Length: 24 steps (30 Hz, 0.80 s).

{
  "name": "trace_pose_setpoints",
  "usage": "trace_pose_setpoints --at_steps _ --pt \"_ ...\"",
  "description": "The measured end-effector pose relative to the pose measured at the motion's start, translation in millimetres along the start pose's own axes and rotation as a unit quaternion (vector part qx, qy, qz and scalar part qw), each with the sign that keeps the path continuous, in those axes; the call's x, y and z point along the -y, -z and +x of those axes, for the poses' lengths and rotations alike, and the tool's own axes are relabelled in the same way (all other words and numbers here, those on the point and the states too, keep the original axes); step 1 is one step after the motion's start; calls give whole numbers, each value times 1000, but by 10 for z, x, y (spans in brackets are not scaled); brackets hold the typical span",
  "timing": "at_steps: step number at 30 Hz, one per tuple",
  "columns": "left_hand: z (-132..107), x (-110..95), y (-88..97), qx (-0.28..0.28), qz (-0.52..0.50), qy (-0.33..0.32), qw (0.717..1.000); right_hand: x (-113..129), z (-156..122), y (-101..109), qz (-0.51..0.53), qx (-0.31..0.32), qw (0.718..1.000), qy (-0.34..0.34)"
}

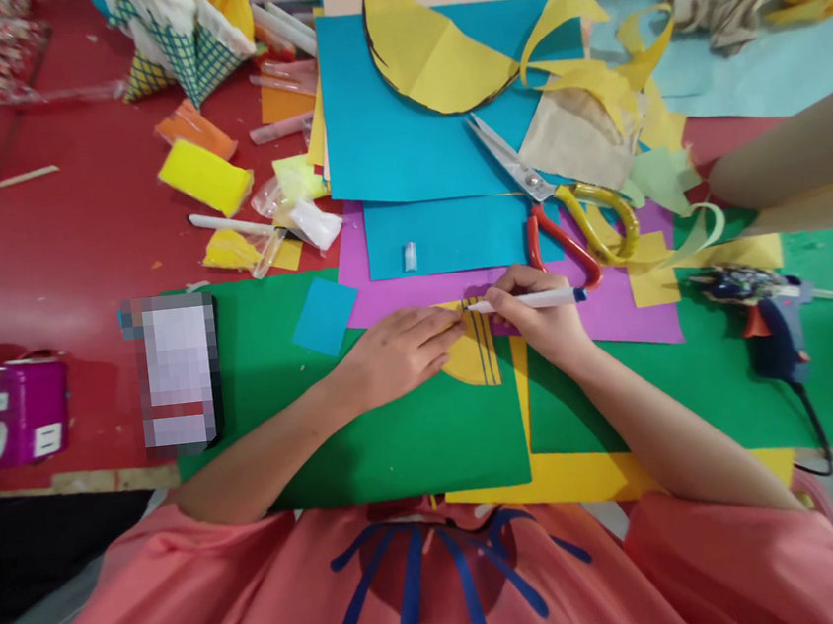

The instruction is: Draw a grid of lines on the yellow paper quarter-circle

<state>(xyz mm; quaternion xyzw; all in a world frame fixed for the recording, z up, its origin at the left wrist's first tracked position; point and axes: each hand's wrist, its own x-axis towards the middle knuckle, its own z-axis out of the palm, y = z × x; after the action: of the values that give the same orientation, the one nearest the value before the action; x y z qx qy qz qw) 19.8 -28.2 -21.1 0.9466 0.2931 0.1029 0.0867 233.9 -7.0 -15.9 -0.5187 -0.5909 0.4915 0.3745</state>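
In my right hand (541, 324) is a slim white marker (553, 298) with a dark blue end, its tip at the upper part of a small yellow paper piece (470, 356). Dark lines run down that piece, which has a curved lower left edge. My left hand (398, 354) lies flat with fingers stretched out, fingertips resting on the yellow piece beside the marker tip. Beneath are green sheets (401, 443) and a purple sheet (621, 315). A small whitish cap-like piece (410, 256) lies on a blue sheet (468, 232) just beyond my hands.
Scissors (533, 181) with red and yellow handles lie beyond my right hand. A glue gun (771, 324) is at right. Farther off are a black-edged yellow paper shape (433, 47) and curled yellow scraps (584, 66). A blurred phone-like object (177, 372) and purple box (14, 414) sit left.
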Motion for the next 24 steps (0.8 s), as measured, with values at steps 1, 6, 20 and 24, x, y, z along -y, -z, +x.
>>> trace_pose_setpoints --at_steps 1,6,20,24 --pt "0 8 -2 -5 4 1 1000 -3 -4 1 6 -7 1000 -2" --pt "-3 58 -10 -22 1 17 1000 -35 -8 10 7 -11 1000 -6" --pt "14 49 -5 -50 -38 24 998 -33 23 -25 -48 14 998 31" --pt "14 43 0 -45 -42 30 998 -34 24 -20 -63 16 997 34"
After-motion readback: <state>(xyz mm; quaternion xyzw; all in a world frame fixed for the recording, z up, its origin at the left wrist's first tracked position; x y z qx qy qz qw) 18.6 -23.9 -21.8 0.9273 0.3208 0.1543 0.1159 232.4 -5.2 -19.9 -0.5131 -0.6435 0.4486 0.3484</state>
